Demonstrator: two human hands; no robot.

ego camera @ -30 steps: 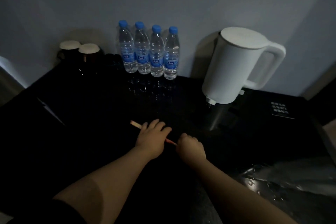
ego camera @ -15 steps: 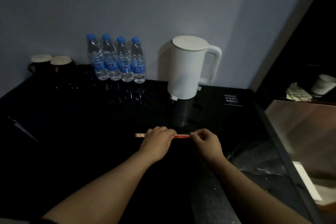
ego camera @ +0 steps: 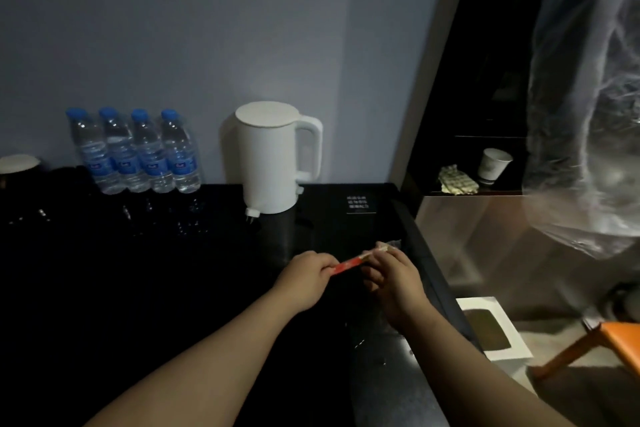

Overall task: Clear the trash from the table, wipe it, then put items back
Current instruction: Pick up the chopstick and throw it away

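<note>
Left hand (ego camera: pixel 304 279) and right hand (ego camera: pixel 394 279) each pinched one end of the thin red-wrapped stick (ego camera: pixel 348 264). It was held tilted, right end higher, over the black table (ego camera: pixel 138 288), in front of the white kettle (ego camera: pixel 270 163) and slightly to its right. Four water bottles (ego camera: pixel 135 152) stood in a row just left of the kettle, and a paper cup (ego camera: pixel 493 165) sat on a dark shelf well to its right.

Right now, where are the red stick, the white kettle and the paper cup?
red stick (ego camera: pixel 348 265): head view, on its red middle stretch.
white kettle (ego camera: pixel 273 166): head view, on the front of its body.
paper cup (ego camera: pixel 493 166): head view, on its side wall.
</note>
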